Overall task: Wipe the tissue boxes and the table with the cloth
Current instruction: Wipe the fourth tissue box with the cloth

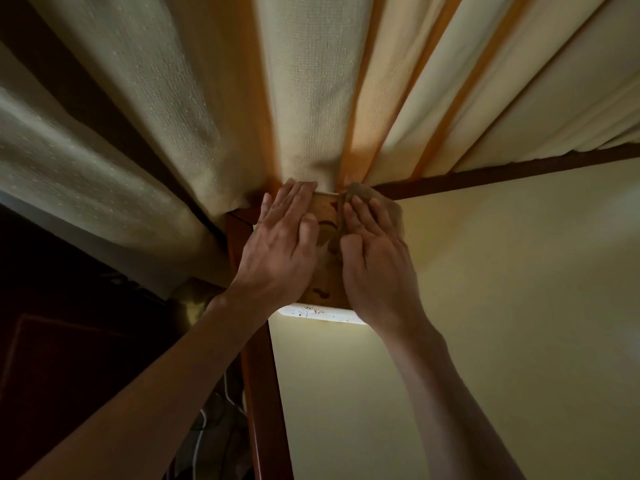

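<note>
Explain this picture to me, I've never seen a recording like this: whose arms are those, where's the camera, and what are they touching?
There is no machine here. The single picture comes from a wide-angle camera worn on a person's head, looking forward and down, so the two bare arms are the wearer's own.

The left hand lies flat, fingers straight, on a tan patterned tissue box that stands in the corner of a pale yellow table with a dark wooden edge. The box's white side faces the camera.

The right hand presses a crumpled brownish cloth against the right part of the box. Whether it grips the cloth or only presses it is not clear.

Cream curtains with orange stripes hang behind.
</note>
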`<state>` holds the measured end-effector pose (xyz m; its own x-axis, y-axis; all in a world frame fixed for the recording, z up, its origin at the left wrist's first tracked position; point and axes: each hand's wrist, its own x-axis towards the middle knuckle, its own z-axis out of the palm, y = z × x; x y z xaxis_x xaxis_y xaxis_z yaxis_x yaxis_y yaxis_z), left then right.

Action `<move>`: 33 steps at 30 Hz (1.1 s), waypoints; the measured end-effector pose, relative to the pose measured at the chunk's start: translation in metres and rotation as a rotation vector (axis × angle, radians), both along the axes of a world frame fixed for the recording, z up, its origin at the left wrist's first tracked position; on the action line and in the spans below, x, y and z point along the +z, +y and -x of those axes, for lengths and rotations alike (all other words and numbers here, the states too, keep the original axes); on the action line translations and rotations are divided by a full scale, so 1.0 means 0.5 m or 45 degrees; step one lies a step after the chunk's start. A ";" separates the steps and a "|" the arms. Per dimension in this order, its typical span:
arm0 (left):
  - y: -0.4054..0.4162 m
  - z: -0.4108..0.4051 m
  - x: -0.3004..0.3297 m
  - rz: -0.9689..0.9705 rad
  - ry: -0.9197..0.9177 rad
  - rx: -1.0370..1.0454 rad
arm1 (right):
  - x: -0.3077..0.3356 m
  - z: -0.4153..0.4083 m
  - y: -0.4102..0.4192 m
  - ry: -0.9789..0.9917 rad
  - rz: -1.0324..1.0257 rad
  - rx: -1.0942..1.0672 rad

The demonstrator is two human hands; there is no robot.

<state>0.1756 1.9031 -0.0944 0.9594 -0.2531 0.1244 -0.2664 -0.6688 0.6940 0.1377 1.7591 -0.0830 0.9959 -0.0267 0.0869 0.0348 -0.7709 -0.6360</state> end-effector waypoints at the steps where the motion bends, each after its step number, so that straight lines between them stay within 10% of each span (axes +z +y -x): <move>1: 0.001 0.003 0.007 0.044 0.004 0.005 | 0.007 -0.005 -0.008 -0.047 -0.133 -0.024; 6: -0.007 0.045 0.033 0.181 0.078 0.227 | 0.011 -0.052 -0.090 -0.456 -0.204 -0.105; 20: -0.051 0.088 -0.010 -0.131 -0.103 0.565 | -0.024 -0.030 -0.105 -0.396 -0.137 -0.023; 33: 0.035 -0.028 0.025 -0.195 -0.188 -0.312 | -0.044 0.071 -0.136 -0.356 -0.155 0.078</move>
